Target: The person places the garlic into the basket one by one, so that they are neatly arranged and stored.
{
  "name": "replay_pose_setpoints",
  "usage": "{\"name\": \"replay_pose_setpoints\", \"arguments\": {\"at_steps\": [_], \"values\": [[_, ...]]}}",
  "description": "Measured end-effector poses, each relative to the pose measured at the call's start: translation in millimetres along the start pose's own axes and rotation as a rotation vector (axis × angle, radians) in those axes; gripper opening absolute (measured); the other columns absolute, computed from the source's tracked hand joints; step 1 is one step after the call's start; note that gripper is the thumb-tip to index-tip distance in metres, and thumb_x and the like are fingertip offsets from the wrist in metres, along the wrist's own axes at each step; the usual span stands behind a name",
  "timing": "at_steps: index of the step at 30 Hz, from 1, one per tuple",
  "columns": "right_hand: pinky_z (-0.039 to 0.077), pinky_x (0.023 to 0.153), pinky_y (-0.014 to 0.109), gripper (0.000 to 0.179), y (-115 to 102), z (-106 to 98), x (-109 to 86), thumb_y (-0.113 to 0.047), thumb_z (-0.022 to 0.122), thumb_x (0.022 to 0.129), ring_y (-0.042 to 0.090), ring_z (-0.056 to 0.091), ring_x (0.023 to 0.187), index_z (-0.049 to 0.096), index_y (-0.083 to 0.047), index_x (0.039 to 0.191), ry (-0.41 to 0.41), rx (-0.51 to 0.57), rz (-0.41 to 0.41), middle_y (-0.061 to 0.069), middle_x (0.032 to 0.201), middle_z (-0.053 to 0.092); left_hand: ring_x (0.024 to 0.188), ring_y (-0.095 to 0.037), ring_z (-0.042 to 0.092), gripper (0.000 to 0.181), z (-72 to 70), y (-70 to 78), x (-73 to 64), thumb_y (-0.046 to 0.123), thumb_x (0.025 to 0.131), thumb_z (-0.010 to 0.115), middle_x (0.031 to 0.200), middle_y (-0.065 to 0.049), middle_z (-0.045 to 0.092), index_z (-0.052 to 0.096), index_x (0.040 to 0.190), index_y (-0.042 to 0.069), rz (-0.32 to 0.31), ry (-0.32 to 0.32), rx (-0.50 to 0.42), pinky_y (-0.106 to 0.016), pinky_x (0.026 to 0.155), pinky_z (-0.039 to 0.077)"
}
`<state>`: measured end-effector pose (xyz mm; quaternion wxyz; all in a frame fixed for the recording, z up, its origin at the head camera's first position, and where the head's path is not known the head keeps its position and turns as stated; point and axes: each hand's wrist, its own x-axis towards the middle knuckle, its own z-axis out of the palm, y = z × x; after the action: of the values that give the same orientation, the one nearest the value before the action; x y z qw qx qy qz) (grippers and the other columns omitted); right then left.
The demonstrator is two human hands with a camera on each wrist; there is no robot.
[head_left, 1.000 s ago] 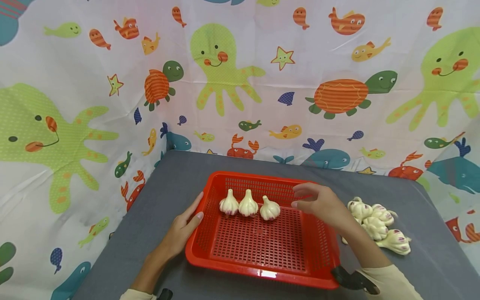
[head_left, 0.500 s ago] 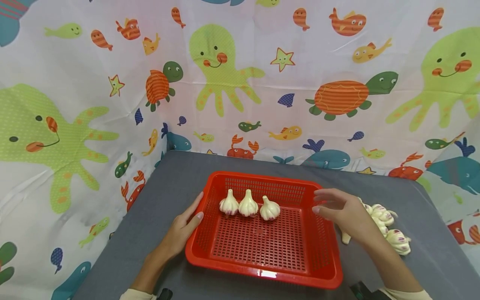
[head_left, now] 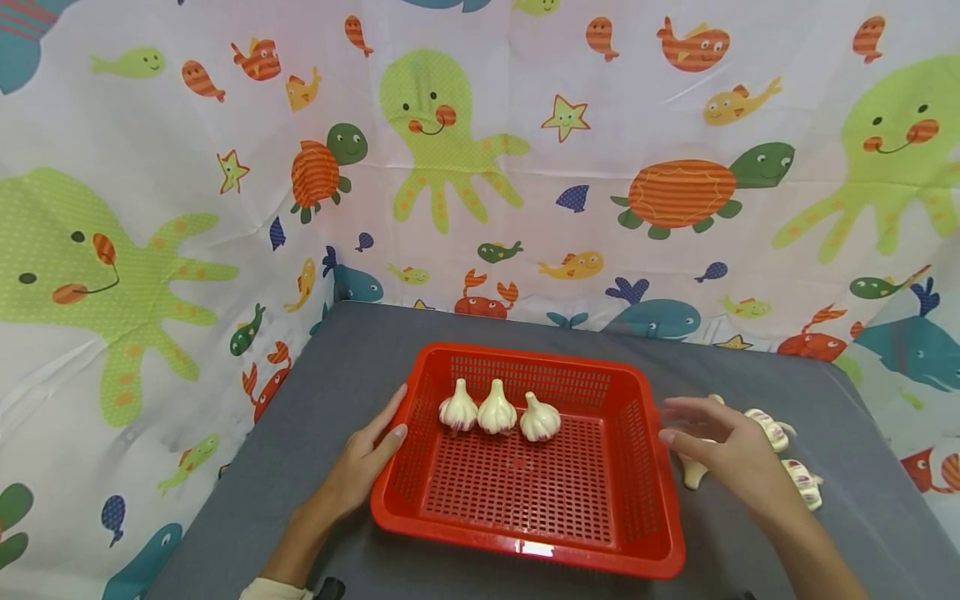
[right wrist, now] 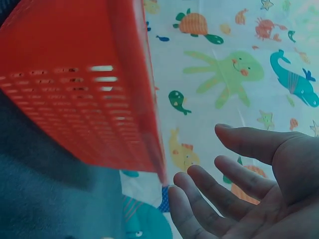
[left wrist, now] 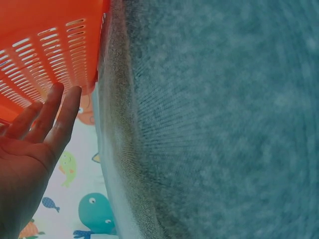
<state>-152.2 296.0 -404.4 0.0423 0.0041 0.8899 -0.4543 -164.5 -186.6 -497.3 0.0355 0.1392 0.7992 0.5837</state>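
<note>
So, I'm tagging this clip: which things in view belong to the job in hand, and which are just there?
Likely the job:
red perforated basket
three garlic bulbs inside it
loose garlic bulbs outside, at right
left hand, right hand

Likely just surroundings:
sea-animal print backdrop
grey tabletop

A grey table (head_left: 300,392) is carrying a red, rectangular, perforated plastic basket (head_left: 465,536) mid-table.
White, purple-streaked garlic bulbs (head_left: 804,483) are lying toward the table's right edge.
</note>
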Motion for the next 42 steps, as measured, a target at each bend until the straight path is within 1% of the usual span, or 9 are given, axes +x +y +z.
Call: {"name": "replay_pose_setpoints", "arguments": {"at_steps": [3,7,9,14,16,20,23,34,42], "values": [[0.059,0.08,0.025,0.055,8.5,-2.2,-2.8,-0.032,0.076,0.1,-0.001,0.071,0.101,0.061,-0.006,0.146,0.025,0.021,-0.014,0.01,0.132,0.073,0.133,-0.031,0.062,0.061,-0.1,0.0,0.0,0.034,0.114,0.05,0.17,-0.004,0.037,0.025,0.17,0.035,-0.001,-0.001,-0.005,-0.031,0.099,0.056],[0.059,0.081,0.026,0.057,19.1,-4.9,-7.1,-0.035,0.077,0.099,-0.004,0.07,0.099,0.061,-0.007,0.146,0.036,0.052,0.015,-0.011,0.121,0.075,0.134,-0.031,0.062,0.061,-0.1,-0.3,-0.1,0.034,0.114,0.05,0.17,-0.003,0.037,0.025,0.17,0.035,-0.002,-0.002,-0.008,-0.03,0.099,0.056],[0.058,0.082,0.026,0.059,23.5,-6.1,-8.5,-0.037,0.076,0.099,-0.004,0.07,0.1,0.06,-0.007,0.148,0.034,0.057,0.044,-0.01,0.122,0.075,0.133,-0.031,0.063,0.061,-0.2,-0.8,-0.1,0.034,0.114,0.049,0.17,-0.003,0.036,0.025,0.17,0.035,-0.003,-0.002,-0.007,-0.03,0.099,0.056],[0.057,0.081,0.025,0.066,33.1,-8.3,-10.1,-0.045,0.076,0.098,-0.005,0.07,0.097,0.059,-0.007,0.149,0.049,0.06,0.125,0.001,0.127,0.074,0.132,-0.03,0.063,0.061,-0.1,-1.2,0.4,0.035,0.114,0.049,0.17,-0.003,0.037,0.025,0.169,0.035,-0.002,-0.001,-0.006,-0.03,0.099,0.056],[0.058,0.079,0.025,0.067,37.7,-8.8,-10.3,-0.045,0.077,0.097,-0.005,0.069,0.095,0.059,-0.005,0.148,0.066,0.069,0.14,-0.007,0.121,0.075,0.132,-0.029,0.063,0.061,-0.1,-1.2,0.5,0.035,0.114,0.049,0.17,-0.003,0.037,0.025,0.169,0.036,-0.003,0.001,-0.005,-0.03,0.099,0.056],[0.059,0.076,0.024,0.062,47.5,-8.7,-10.4,-0.036,0.078,0.098,-0.007,0.069,0.092,0.061,-0.001,0.146,0.102,0.098,0.128,-0.025,0.11,0.071,0.131,-0.029,0.064,0.06,0.0,-1.1,0.5,0.035,0.114,0.05,0.169,-0.003,0.038,0.025,0.169,0.036,-0.008,0.004,-0.005,-0.029,0.098,0.057],[0.059,0.075,0.023,0.057,54.0,-7.8,-10.6,-0.033,0.079,0.098,-0.009,0.067,0.091,0.064,-0.003,0.143,0.13,0.11,0.127,-0.032,0.107,0.067,0.132,-0.029,0.063,0.061,0.0,-0.7,0.4,0.036,0.114,0.05,0.17,-0.003,0.037,0.026,0.169,0.035,-0.015,0.005,-0.005,-0.029,0.098,0.056],[0.053,0.072,0.013,0.06,78.6,-5.6,-5.3,-0.033,0.085,0.092,-0.017,0.059,0.09,0.066,-0.001,0.14,0.256,0.098,0.179,-0.027,0.101,0.067,0.131,-0.031,0.064,0.061,-0.5,-1.8,0.1,0.035,0.114,0.05,0.17,-0.003,0.037,0.025,0.169,0.036,-0.016,0.005,-0.005,-0.03,0.098,0.056],[0.048,0.073,0.008,0.065,89.3,-1.8,-0.3,-0.034,0.085,0.092,-0.021,0.056,0.091,0.063,0.001,0.143,0.287,0.05,0.163,-0.026,0.107,0.068,0.13,-0.03,0.065,0.061,-0.7,-1.4,0.4,0.035,0.114,0.049,0.169,-0.004,0.038,0.025,0.169,0.036,-0.009,-0.001,-0.008,-0.031,0.098,0.057]]}}
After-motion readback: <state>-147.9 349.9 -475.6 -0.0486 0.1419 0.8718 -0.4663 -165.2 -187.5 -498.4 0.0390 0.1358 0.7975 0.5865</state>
